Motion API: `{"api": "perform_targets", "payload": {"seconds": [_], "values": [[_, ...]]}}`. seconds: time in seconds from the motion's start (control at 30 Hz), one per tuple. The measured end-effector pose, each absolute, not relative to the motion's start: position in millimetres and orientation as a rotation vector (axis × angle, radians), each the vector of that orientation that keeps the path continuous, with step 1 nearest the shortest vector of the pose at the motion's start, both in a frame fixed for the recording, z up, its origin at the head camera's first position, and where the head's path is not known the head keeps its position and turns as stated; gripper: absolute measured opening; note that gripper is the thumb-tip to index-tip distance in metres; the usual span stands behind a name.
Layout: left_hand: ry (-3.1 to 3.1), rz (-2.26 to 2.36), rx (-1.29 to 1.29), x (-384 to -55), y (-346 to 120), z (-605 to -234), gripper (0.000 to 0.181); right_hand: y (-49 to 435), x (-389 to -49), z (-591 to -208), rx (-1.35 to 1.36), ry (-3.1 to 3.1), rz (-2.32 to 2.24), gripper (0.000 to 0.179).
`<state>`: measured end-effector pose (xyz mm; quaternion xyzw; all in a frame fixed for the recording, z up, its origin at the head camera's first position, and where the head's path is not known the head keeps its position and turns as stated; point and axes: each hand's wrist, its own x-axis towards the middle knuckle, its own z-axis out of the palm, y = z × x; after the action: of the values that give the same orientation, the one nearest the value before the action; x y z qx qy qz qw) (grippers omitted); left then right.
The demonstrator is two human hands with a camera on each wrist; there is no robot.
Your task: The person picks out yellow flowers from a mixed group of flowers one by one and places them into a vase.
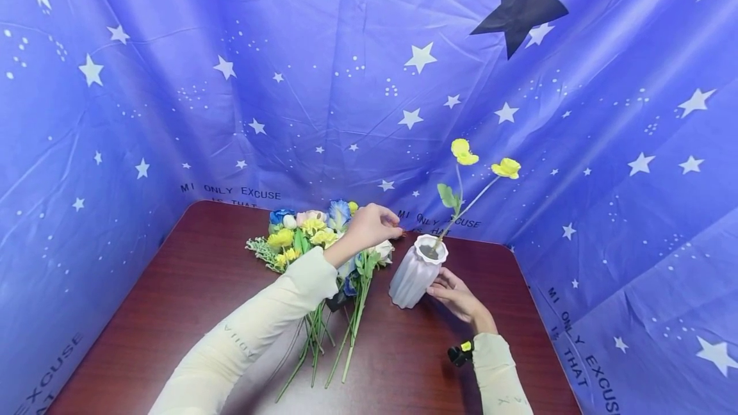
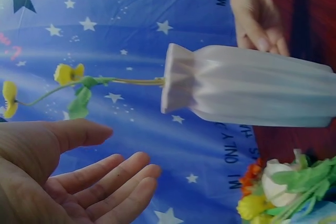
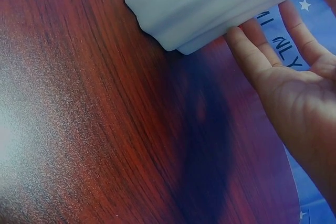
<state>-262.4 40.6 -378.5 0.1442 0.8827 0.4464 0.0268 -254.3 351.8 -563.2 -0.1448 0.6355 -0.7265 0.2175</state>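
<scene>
A white fluted vase (image 1: 416,274) stands on the table with two yellow flowers (image 1: 464,152) on thin stems rising from its scalloped mouth. My right hand (image 1: 455,296) is at the vase's right side, fingertips touching its wall low down. In the right wrist view, the fingers (image 3: 249,59) look extended, their tips partly hidden by the vase. My left hand (image 2: 100,177) holds nothing, thumb and fingers spread apart near the vase's mouth. Below it in the head view lies a bunch of mixed flowers (image 1: 311,226), blue, yellow, white and pink, green stems toward me.
The dark red wooden table (image 1: 190,300) has a blue starred curtain (image 1: 346,82) around it at the back and sides. A small black device (image 1: 460,355) with a yellow mark sits at my right wrist. Flower stems (image 1: 314,344) spread across the table's middle.
</scene>
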Motion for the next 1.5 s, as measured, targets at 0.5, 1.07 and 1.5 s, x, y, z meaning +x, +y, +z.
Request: {"api": "perform_targets", "payload": {"seconds": [0.5,1.07,1.5], "values": [[2.684,1.177,0.197,-251.6,31.9,-433.2,0.024,350.2,-252.5,-559.8,-0.434,1.720,-2.038,0.044],[2.702,1.069,0.048,-245.3,37.6,-477.1,0.040,350.8,-250.0,-559.2,-0.380,1.807,-1.996,0.045],[2.746,1.072,0.071,-237.5,45.2,-497.2,0.042,350.3,-250.0,-562.3,-0.411,1.781,-2.015,0.043]]}}
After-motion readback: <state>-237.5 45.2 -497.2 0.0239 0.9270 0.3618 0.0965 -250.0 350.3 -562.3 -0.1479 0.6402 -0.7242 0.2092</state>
